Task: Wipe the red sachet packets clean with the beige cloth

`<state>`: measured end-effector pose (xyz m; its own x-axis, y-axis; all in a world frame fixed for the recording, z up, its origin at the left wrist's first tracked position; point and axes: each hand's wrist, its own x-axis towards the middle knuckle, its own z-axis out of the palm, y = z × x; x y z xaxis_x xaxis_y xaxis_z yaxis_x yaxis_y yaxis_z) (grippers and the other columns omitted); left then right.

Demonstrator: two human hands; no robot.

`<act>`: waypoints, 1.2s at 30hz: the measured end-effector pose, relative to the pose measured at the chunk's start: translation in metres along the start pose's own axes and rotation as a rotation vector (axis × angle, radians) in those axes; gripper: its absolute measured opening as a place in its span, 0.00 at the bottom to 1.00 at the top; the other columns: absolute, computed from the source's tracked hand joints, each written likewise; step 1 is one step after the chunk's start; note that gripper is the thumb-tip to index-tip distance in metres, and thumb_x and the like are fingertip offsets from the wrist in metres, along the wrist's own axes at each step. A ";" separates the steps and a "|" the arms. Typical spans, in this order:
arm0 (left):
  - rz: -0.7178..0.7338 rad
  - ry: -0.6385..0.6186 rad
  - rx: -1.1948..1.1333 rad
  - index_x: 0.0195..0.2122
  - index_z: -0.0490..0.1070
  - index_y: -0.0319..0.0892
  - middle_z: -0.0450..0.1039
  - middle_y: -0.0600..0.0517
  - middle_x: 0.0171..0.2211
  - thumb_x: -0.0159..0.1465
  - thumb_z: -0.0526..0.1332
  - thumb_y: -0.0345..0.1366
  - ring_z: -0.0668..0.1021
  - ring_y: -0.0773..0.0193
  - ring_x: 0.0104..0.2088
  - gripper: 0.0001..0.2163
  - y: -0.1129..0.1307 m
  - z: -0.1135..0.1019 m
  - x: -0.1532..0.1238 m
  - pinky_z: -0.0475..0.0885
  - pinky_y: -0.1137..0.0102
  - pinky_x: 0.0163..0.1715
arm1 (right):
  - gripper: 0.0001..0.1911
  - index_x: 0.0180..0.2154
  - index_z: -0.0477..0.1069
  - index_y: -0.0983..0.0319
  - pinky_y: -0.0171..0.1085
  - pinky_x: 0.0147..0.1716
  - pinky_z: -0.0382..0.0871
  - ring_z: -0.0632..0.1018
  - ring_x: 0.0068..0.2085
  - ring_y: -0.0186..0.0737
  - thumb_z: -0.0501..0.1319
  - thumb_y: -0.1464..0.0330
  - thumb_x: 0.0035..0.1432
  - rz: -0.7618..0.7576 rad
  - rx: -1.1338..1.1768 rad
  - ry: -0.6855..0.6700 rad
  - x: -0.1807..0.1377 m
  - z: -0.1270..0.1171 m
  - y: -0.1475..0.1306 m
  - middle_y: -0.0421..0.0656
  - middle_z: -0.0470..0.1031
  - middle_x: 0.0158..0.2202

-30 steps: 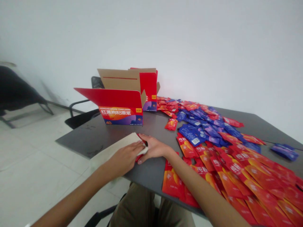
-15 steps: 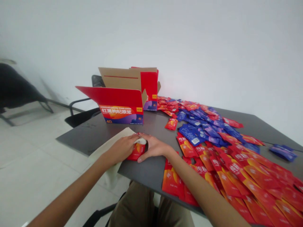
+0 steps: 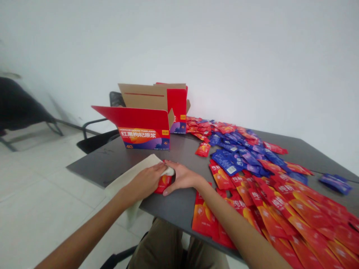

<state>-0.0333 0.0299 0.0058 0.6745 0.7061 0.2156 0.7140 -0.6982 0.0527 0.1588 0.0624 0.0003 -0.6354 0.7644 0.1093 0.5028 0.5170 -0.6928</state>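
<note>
A cream cloth (image 3: 131, 175) lies across the table's near edge, part of it hanging down. My left hand (image 3: 148, 180) presses on the cloth, fingers together, bunching its end over a red pouch (image 3: 163, 183). Only the pouch's lower part shows; cloth and fingers hide the rest. From the right, my right hand (image 3: 183, 177) steadies the same pouch, its fingers at the far end and its thumb at the near corner. Red and orange pouches (image 3: 206, 215) lie in overlapping rows beside my right forearm.
An open red and blue carton (image 3: 144, 138) stands on the grey table (image 3: 112, 160), with a second carton (image 3: 179, 112) behind it. Blue pouches (image 3: 241, 157) and more red ones are heaped toward the wall. A black chair (image 3: 97, 140) stands beyond the table's left edge.
My left hand and the cloth have shifted slightly right over the red pouch, covering more of its left side. The right hand has stayed in place. The view has tilted a little.
</note>
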 end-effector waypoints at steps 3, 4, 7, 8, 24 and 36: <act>0.114 -0.023 -0.014 0.59 0.60 0.34 0.63 0.41 0.60 0.58 0.50 0.22 0.65 0.57 0.62 0.25 0.009 0.003 -0.006 0.60 0.62 0.61 | 0.57 0.61 0.57 0.60 0.46 0.61 0.57 0.68 0.59 0.50 0.75 0.56 0.29 -0.085 0.014 -0.007 0.000 -0.002 -0.005 0.48 0.65 0.61; 0.127 -0.024 -0.023 0.59 0.60 0.34 0.63 0.42 0.60 0.58 0.50 0.22 0.64 0.58 0.62 0.25 0.009 0.003 -0.007 0.59 0.62 0.61 | 0.57 0.61 0.58 0.60 0.45 0.61 0.57 0.68 0.60 0.51 0.75 0.56 0.29 -0.090 0.014 -0.006 0.000 -0.003 -0.006 0.48 0.65 0.61; 0.033 0.004 -0.026 0.59 0.61 0.35 0.65 0.41 0.59 0.60 0.49 0.22 0.68 0.59 0.59 0.24 0.001 0.000 0.000 0.61 0.64 0.60 | 0.60 0.63 0.54 0.64 0.48 0.64 0.52 0.62 0.64 0.54 0.75 0.56 0.29 -0.013 -0.001 0.004 -0.001 -0.002 -0.004 0.53 0.59 0.64; -0.010 0.010 -0.014 0.59 0.61 0.34 0.65 0.41 0.59 0.60 0.48 0.22 0.69 0.59 0.58 0.24 -0.003 0.000 0.002 0.61 0.64 0.60 | 0.61 0.64 0.53 0.64 0.48 0.64 0.50 0.61 0.64 0.54 0.75 0.55 0.29 0.009 0.000 0.007 -0.001 -0.001 -0.003 0.54 0.57 0.65; 0.012 -0.023 0.021 0.59 0.60 0.34 0.64 0.41 0.60 0.60 0.48 0.22 0.67 0.59 0.60 0.25 0.000 -0.001 -0.004 0.61 0.63 0.60 | 0.60 0.63 0.55 0.61 0.47 0.63 0.52 0.64 0.63 0.53 0.75 0.55 0.28 -0.026 0.011 0.020 -0.001 0.000 0.000 0.51 0.60 0.63; 0.053 -0.035 0.051 0.60 0.59 0.35 0.62 0.42 0.61 0.58 0.48 0.22 0.63 0.58 0.62 0.26 0.002 0.002 -0.010 0.59 0.62 0.61 | 0.61 0.63 0.55 0.61 0.48 0.63 0.53 0.64 0.63 0.54 0.75 0.55 0.27 -0.017 0.017 0.020 -0.002 0.000 0.000 0.51 0.60 0.64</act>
<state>-0.0383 0.0214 0.0014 0.7170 0.6727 0.1829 0.6853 -0.7282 -0.0081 0.1599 0.0611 0.0000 -0.6322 0.7630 0.1351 0.4818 0.5236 -0.7027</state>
